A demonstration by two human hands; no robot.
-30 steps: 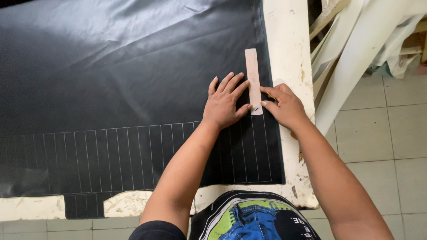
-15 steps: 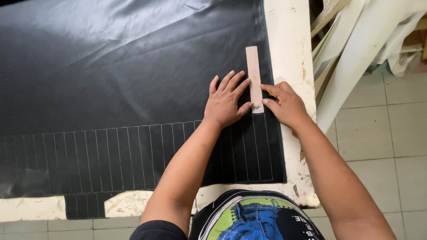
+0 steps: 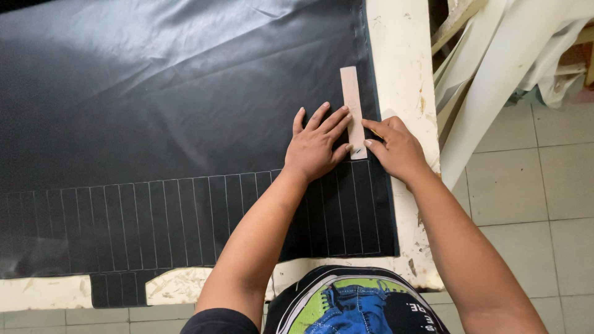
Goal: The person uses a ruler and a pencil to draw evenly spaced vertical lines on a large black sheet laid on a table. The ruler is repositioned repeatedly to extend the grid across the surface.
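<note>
Left hand (image 3: 317,145) lies flat, fingers spread; right hand (image 3: 396,148) curls, fingertips pointing left.

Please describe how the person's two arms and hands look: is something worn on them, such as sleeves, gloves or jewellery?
Both forearms are bare, and no gloves, rings, watch or bracelet show on the left hand or the right hand. The fingernails look short and unpainted. A dark short sleeve edge shows on the left upper arm; the right arm's sleeve is out of frame.

White planks (image 3: 495,74) lean at the right over a grey tiled floor (image 3: 526,185). A pale cloth (image 3: 557,68), perhaps plastic sheet, hangs there.
</note>
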